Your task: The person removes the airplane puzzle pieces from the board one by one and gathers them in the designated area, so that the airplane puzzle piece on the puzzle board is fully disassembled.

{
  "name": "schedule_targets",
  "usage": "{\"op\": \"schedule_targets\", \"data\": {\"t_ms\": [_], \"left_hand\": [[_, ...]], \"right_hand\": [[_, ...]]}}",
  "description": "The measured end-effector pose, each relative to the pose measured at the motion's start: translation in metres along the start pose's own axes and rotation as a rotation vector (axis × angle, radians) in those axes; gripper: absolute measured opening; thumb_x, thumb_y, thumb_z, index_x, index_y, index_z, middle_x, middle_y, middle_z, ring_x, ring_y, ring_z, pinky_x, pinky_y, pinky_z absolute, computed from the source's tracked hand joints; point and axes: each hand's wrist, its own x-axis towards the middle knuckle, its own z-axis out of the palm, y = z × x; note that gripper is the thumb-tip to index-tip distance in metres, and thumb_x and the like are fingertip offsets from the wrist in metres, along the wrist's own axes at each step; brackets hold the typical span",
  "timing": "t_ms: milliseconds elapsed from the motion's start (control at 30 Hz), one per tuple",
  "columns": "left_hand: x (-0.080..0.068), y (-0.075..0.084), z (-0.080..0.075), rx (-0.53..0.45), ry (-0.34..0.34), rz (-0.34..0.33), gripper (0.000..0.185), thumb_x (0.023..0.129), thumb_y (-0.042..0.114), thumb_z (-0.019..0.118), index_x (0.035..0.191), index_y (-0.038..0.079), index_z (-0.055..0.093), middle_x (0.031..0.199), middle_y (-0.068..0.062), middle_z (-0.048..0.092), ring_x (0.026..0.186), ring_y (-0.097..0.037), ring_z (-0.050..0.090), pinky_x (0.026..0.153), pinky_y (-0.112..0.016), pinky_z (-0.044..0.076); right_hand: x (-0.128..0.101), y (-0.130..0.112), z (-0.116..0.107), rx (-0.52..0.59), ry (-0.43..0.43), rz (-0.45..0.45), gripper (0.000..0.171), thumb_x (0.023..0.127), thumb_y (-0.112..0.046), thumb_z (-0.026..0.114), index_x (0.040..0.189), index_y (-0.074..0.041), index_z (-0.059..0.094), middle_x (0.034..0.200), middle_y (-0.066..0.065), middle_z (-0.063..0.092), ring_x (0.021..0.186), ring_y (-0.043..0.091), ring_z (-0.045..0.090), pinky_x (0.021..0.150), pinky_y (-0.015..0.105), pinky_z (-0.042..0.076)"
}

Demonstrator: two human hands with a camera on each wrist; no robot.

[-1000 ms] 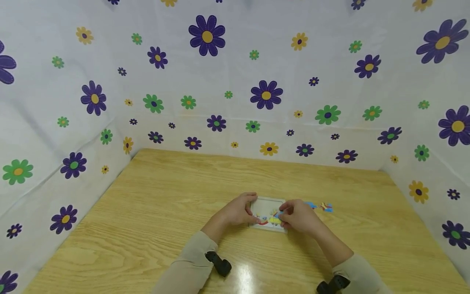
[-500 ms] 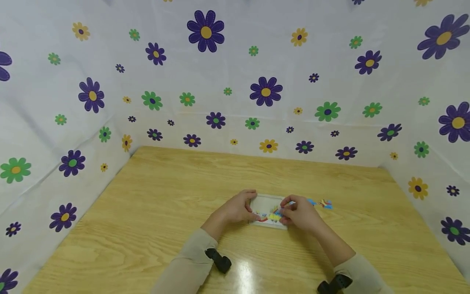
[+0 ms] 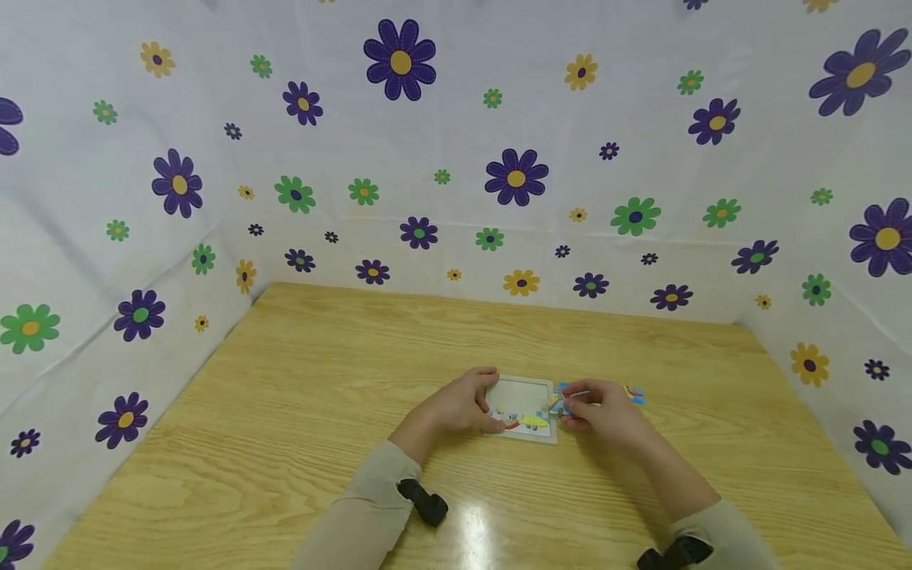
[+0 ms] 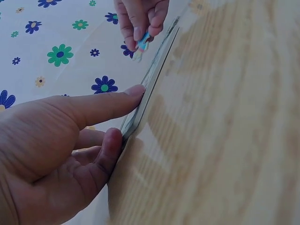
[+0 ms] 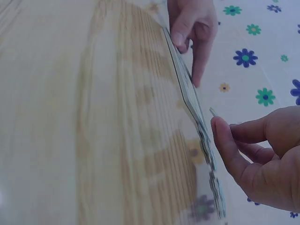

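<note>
A white-framed puzzle tray (image 3: 541, 438) lies on the table, with a few coloured pieces fitted along its near side and bare backing farther up. My left hand (image 3: 459, 402) holds the tray's left side, thumb over the rim and fingers along the edge. Just beyond the tray's right edge, my right hand (image 3: 609, 413) pinches a puzzle piece (image 3: 556, 407) with blue on it. In the left wrist view this piece (image 4: 143, 43) is raised above the tray; in the right wrist view the piece (image 5: 213, 112) appears edge-on between thumb and fingers.
Loose puzzle pieces (image 3: 635, 394) lie to the right of the tray, partly hidden behind the right hand. The wooden table (image 3: 342, 372) is bordered by a flower-printed white cloth (image 3: 442, 142) at the back and sides.
My right hand has moved right, off the tray, with the puzzle piece pinched, so more of the tray's right rim shows. The left hand keeps its hold on the tray.
</note>
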Motion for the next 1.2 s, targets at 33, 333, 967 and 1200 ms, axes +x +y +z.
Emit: {"op": "schedule_targets", "data": {"t_ms": [33, 333, 967, 1200], "left_hand": [[0.001, -0.001, 0.0, -0.002, -0.003, -0.003, 0.086, 0.071, 0.016, 0.081, 0.142, 0.002, 0.033, 0.149, 0.0, 0.025, 0.081, -0.011, 0.048, 0.069, -0.022, 0.041], [0.001, -0.003, 0.0, 0.009, -0.004, 0.006, 0.087, 0.07, 0.016, 0.081, 0.141, 0.001, 0.034, 0.149, -0.001, 0.025, 0.079, -0.011, 0.047, 0.07, -0.022, 0.04], [0.001, -0.001, 0.001, -0.003, -0.01, -0.009, 0.088, 0.069, 0.016, 0.082, 0.142, 0.003, 0.034, 0.149, 0.002, 0.024, 0.081, -0.011, 0.047, 0.069, -0.022, 0.04], [0.002, -0.001, 0.0, -0.014, -0.005, -0.017, 0.088, 0.069, 0.016, 0.082, 0.142, 0.004, 0.034, 0.149, 0.002, 0.025, 0.082, -0.011, 0.047, 0.07, -0.023, 0.041]], "right_hand": [[-0.001, 0.001, -0.004, -0.002, 0.007, 0.007, 0.027, 0.093, -0.002, 0.052, 0.117, 0.01, 0.051, 0.1, 0.022, 0.054, 0.082, 0.024, 0.064, 0.072, 0.032, 0.053], [-0.017, 0.01, -0.038, -0.047, 0.032, 0.002, 0.032, 0.093, -0.006, 0.054, 0.119, 0.012, 0.048, 0.101, 0.022, 0.057, 0.084, 0.025, 0.062, 0.074, 0.032, 0.052], [-0.036, 0.033, -0.084, -0.112, 0.089, 0.052, 0.039, 0.091, -0.012, 0.06, 0.119, 0.012, 0.048, 0.098, 0.017, 0.061, 0.082, 0.02, 0.064, 0.071, 0.029, 0.052], [-0.034, 0.035, -0.088, -0.1, 0.103, 0.073, 0.039, 0.088, -0.011, 0.063, 0.116, 0.012, 0.05, 0.095, 0.014, 0.063, 0.079, 0.018, 0.064, 0.069, 0.029, 0.052]]}}
